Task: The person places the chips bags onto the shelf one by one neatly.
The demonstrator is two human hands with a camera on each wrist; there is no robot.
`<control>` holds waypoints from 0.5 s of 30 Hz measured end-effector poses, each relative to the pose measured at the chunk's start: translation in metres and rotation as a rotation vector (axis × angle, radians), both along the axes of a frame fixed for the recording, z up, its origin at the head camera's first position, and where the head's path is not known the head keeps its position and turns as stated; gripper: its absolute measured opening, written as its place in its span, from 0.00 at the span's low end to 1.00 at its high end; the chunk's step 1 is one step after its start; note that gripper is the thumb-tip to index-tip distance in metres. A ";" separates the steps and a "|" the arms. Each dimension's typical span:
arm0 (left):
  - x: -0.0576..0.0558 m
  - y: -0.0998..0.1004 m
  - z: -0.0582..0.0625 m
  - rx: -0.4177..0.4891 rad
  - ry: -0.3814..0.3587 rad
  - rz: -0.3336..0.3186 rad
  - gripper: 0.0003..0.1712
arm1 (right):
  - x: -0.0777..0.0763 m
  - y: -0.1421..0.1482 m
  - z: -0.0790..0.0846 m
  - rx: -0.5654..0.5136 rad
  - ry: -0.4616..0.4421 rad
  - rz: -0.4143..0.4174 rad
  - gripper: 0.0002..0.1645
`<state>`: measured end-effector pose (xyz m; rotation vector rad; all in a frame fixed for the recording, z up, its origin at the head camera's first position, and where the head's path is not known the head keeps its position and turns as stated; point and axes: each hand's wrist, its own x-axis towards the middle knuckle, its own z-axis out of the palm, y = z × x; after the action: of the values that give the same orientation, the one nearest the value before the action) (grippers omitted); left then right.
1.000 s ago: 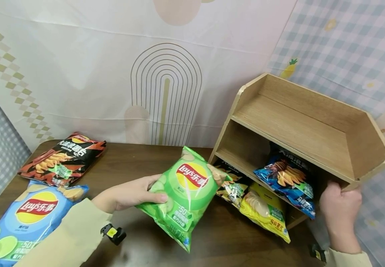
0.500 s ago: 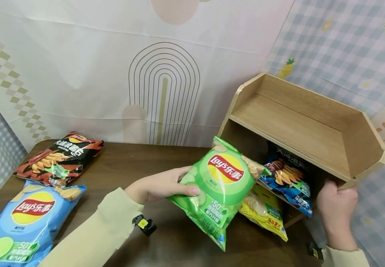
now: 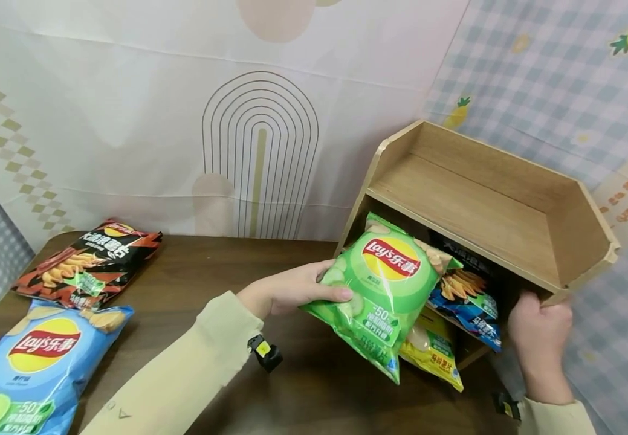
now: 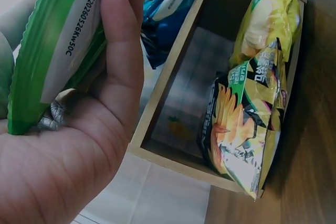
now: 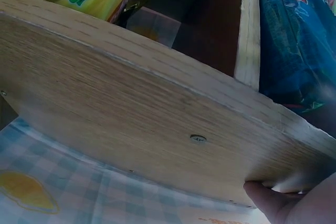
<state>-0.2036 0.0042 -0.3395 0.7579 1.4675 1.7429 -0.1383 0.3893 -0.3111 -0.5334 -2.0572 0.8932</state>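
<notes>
My left hand (image 3: 297,290) holds a green Lay's chip bag (image 3: 384,296) by its left edge, thumb on the front. The bag is in front of the left opening of a small wooden shelf (image 3: 471,187) and hides part of it. My right hand (image 3: 539,332) grips the shelf's right side below the top board; in the right wrist view its thumb (image 5: 268,198) lies against the side panel. On the middle level sits a dark blue chip bag (image 3: 468,302). Below it are a yellow chip bag (image 3: 436,347) and, in the left wrist view, a black chip bag (image 4: 241,124).
At the table's left lie a black-and-red chip bag (image 3: 90,263) and a light blue Lay's bag (image 3: 47,362), touching each other. The brown table (image 3: 210,272) meets a patterned cloth backdrop (image 3: 145,121). A checked cloth (image 3: 542,78) hangs behind the shelf.
My left hand has carried the green chip bag rightward, from over the table to the shelf's front. My right hand keeps its grip on the shelf. The head view has shifted slightly.
</notes>
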 end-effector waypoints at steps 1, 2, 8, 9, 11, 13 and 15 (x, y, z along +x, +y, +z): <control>-0.003 0.002 0.001 -0.001 -0.004 0.005 0.32 | 0.000 0.000 0.000 0.002 0.003 -0.001 0.04; -0.006 0.005 0.001 0.001 -0.004 0.010 0.32 | 0.001 0.001 0.000 -0.001 0.002 -0.003 0.04; -0.023 0.014 0.003 0.007 -0.018 0.062 0.33 | 0.001 -0.001 0.000 0.029 0.005 0.000 0.06; -0.025 0.015 0.003 0.005 -0.022 0.073 0.33 | 0.001 -0.001 0.000 0.037 0.008 0.006 0.07; -0.029 0.017 0.005 -0.002 -0.027 0.090 0.34 | 0.001 -0.002 0.000 0.051 0.015 0.016 0.09; -0.033 0.021 0.007 -0.007 -0.037 0.095 0.33 | 0.001 -0.003 0.000 0.051 0.020 0.021 0.10; -0.037 0.025 0.010 -0.009 -0.052 0.094 0.33 | 0.001 -0.002 0.000 0.045 0.027 0.023 0.10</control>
<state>-0.2407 0.0297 -0.3293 0.6439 1.4963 1.8114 -0.1376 0.3869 -0.3108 -0.4719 -2.0574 0.8605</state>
